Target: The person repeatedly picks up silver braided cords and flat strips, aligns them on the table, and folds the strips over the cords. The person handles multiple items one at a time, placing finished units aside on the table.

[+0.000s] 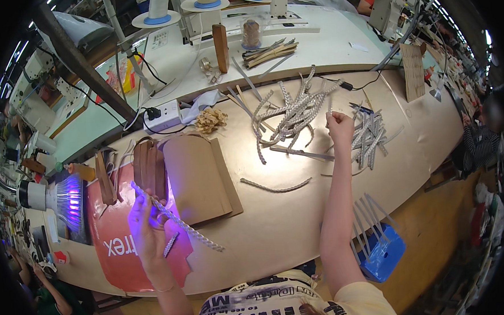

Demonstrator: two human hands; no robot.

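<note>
Tan desk bare toward its near edge; left hand grips pale braided strip, right hand clenched, contents unclear.

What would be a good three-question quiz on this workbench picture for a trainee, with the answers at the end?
1. Multiple choice: what colour is the glow from the lamp on the left hand?
A) green
B) purple
C) orange

2. True or false: the blue container is at the far left of the picture.

3. Short answer: what is the left hand holding?

Key:
1. B, purple.
2. False: the blue container is at the lower right.
3. A pale braided strip.
</note>
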